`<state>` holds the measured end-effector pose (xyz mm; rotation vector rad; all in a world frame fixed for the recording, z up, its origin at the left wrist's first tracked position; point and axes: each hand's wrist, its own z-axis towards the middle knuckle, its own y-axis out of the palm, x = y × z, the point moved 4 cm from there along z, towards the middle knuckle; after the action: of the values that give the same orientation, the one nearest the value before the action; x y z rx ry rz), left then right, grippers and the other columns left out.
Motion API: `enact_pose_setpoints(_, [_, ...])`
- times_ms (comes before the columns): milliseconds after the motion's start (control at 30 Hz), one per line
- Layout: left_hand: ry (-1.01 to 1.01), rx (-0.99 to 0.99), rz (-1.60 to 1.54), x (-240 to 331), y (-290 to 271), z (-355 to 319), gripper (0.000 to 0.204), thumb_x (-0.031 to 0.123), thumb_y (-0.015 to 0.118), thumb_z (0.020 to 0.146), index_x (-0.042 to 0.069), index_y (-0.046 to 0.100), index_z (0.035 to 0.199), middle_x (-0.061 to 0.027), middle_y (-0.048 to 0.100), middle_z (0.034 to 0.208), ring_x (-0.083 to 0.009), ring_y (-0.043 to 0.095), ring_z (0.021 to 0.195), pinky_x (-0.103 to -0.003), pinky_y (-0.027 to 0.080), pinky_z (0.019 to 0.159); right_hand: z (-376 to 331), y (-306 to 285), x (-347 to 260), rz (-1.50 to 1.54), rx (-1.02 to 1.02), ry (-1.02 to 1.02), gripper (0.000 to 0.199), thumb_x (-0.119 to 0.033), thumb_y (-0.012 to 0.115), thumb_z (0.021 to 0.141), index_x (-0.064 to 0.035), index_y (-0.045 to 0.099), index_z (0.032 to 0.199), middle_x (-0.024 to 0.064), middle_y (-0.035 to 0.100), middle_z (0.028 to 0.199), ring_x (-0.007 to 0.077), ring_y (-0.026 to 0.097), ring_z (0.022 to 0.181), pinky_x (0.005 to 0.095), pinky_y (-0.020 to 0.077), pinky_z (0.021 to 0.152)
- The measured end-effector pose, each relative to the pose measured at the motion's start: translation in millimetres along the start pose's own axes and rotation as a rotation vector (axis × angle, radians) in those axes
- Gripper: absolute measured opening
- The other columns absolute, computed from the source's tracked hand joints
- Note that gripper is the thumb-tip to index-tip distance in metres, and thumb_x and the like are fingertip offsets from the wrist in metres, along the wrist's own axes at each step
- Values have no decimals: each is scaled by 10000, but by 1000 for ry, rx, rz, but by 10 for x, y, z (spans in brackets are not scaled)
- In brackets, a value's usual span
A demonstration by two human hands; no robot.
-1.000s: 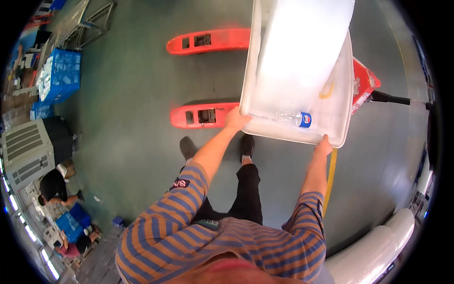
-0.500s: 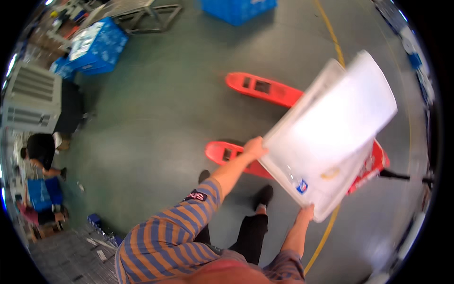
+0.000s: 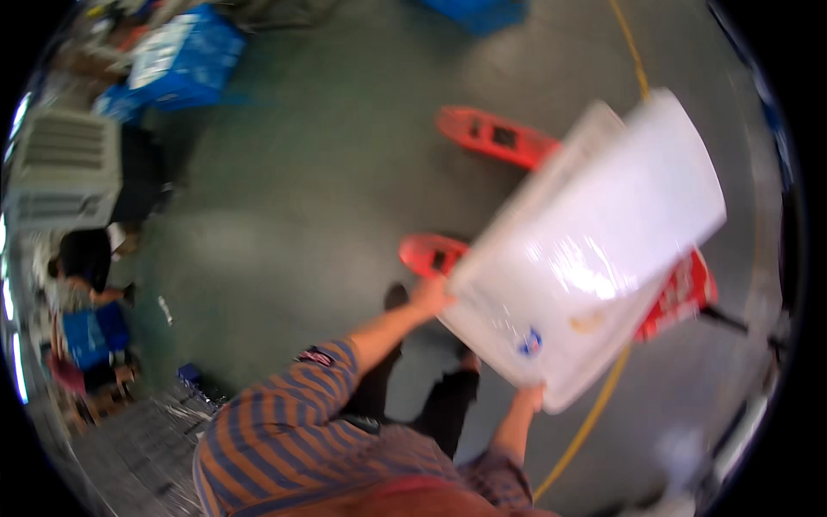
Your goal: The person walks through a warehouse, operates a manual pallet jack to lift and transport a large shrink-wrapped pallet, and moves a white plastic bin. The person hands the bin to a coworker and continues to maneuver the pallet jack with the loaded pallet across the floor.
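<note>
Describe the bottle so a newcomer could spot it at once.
Look for the big white tray gripped by the left hand and the right hand. Inside it, close to the edge between those hands, lies a small clear bottle. Its blue label sets it apart from the large white piece and yellowish mark nearby.

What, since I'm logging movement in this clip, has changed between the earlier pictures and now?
Since the first picture, the white tray has turned clockwise and come lower in view; the view has turned too, tilting the red forks and bringing in a blue container at the top. Nothing was let go: the left hand and right hand still grip the tray, the bottle still inside.
</note>
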<state>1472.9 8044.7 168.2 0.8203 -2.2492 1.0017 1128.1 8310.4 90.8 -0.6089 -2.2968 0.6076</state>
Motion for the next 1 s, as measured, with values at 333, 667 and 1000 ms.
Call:
enact_pose_setpoints(333, [35,105,52,-226,0,45,453,326,632,627,44,542,970,-174,596,882,-322,567,842,-396,442,716,-607,-296,-121,2073,351,801,522,-259,656,670,148,482,948,203,566,904,277,560,705,373,476,616])
enact_pose_setpoints(667, [22,-65,160,-189,-160,99,486,322,626,679,27,521,1051,-186,578,983,-303,552,928,-377,422,800,-1038,-67,-838,2567,9,634,656,-483,634,695,59,461,1021,134,530,960,235,539,764,336,470,621])
enact_pose_setpoints(1000, [410,-389,341,-555,-939,332,409,409,596,666,50,606,863,-154,605,817,-301,583,785,-400,452,669,-2239,-621,-2556,1907,-312,457,574,-447,614,722,-7,495,1070,133,518,988,244,524,810,333,462,614])
